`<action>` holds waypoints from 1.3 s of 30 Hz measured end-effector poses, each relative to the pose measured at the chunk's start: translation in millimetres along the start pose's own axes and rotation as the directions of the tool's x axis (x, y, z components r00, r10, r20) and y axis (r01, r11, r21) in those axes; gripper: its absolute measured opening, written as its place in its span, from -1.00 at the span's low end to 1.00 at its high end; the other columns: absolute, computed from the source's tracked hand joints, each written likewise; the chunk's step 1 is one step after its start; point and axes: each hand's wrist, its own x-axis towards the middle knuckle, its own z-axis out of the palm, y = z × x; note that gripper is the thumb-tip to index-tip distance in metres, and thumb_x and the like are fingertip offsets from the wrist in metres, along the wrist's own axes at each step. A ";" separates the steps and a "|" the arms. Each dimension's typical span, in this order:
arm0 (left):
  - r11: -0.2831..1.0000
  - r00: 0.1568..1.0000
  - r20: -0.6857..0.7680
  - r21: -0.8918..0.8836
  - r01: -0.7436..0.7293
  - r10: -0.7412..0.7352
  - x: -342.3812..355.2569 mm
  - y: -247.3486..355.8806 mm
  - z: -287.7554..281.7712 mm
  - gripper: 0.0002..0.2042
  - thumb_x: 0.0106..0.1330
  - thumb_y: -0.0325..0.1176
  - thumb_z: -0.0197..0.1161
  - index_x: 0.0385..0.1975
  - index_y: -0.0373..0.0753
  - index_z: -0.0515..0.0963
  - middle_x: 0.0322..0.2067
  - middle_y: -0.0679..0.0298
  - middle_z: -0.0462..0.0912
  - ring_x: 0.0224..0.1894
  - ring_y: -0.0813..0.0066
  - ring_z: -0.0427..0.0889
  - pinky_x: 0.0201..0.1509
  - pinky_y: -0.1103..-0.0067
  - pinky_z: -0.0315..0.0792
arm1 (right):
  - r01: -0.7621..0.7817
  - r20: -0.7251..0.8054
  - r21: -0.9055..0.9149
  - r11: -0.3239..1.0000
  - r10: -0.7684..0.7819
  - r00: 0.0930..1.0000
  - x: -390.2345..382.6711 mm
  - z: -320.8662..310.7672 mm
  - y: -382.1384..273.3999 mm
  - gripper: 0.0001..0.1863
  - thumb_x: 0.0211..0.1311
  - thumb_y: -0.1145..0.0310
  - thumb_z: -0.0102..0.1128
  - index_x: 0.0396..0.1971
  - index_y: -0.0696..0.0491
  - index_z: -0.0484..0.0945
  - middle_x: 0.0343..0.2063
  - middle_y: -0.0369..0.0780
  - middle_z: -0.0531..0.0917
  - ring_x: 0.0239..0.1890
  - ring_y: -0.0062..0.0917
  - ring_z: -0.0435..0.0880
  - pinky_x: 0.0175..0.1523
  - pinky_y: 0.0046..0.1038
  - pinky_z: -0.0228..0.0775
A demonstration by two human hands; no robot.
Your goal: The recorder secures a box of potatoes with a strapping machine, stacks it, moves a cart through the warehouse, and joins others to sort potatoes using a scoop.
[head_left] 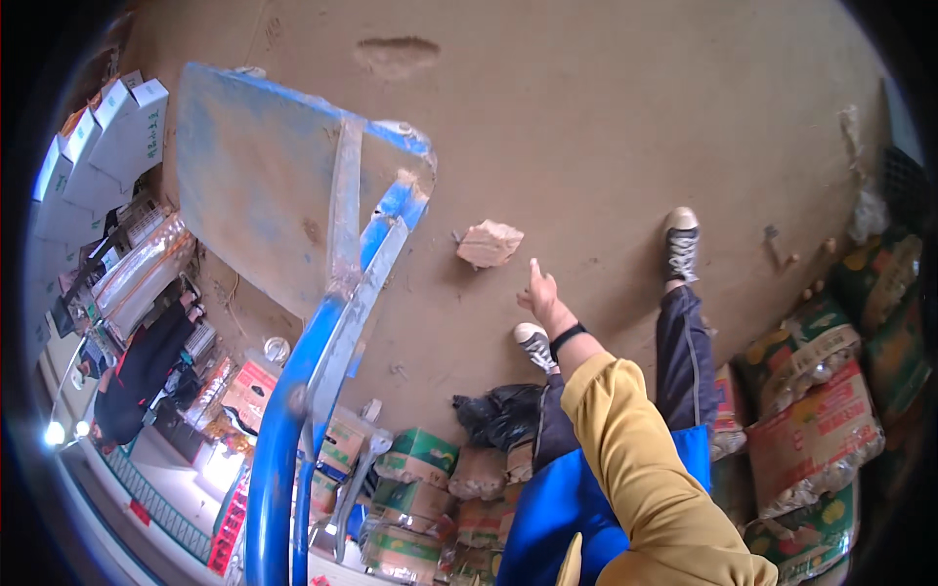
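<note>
My right hand (542,295) reaches forward over the floor in a mustard-yellow sleeve, a dark band round its wrist. Its index finger is stretched out and nothing is held; the other fingers are partly hidden. Just beyond the fingertip, apart from it in the picture, lies a rough, pale pinkish stone or broken brick (490,243). To the left stands a blue metal hand cart (278,439) with a worn, dusty plate (259,181); my right hand does not touch it. My left hand is out of view; only a scrap of yellow cloth (571,559) shows at the lower edge.
Stacked sacks and cartons (816,439) line the right side. More green and brown cartons (415,498) and a black plastic bag (496,414) are near my legs. White boxes (122,132) and another person in dark clothes (147,376) are at the far left. The floor (606,117) is dusty brown.
</note>
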 end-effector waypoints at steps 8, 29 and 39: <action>1.000 1.000 -0.006 0.017 0.016 -0.016 34.3 6.4 18.3 -0.76 0.02 -0.31 0.30 -0.32 -0.24 0.55 -0.51 0.16 0.59 -0.36 0.13 0.59 -0.20 0.25 0.46 | 0.423 -0.116 0.039 0.905 -0.416 0.902 100.7 91.0 -8.6 -0.37 0.18 0.09 0.25 0.15 0.03 0.22 0.16 -0.09 0.38 0.10 -0.19 0.49 0.10 -0.02 0.42; 0.999 0.999 -0.020 -0.028 0.035 -0.036 20.2 -28.5 37.8 -0.89 0.10 -0.31 0.21 -0.51 -0.20 0.51 -0.63 0.34 0.56 -0.48 0.33 0.59 -0.29 0.32 0.48 | 0.780 0.264 -0.527 0.337 -0.808 0.527 33.5 74.3 -73.8 -0.41 0.22 0.50 0.01 0.28 0.12 0.18 0.19 0.06 0.38 0.23 -0.23 0.41 0.26 -0.32 0.30; 0.953 0.987 -0.026 -0.259 -0.159 0.158 -1.7 -46.1 49.3 -0.90 0.12 -0.35 0.19 -0.53 -0.21 0.51 -0.59 0.29 0.57 -0.48 0.37 0.58 -0.30 0.43 0.48 | 0.380 0.021 -0.814 0.439 -0.631 0.775 -172.0 -171.8 35.2 -0.46 0.17 0.44 0.11 0.19 0.09 0.29 0.00 0.02 0.55 0.04 -0.25 0.57 0.14 -0.34 0.39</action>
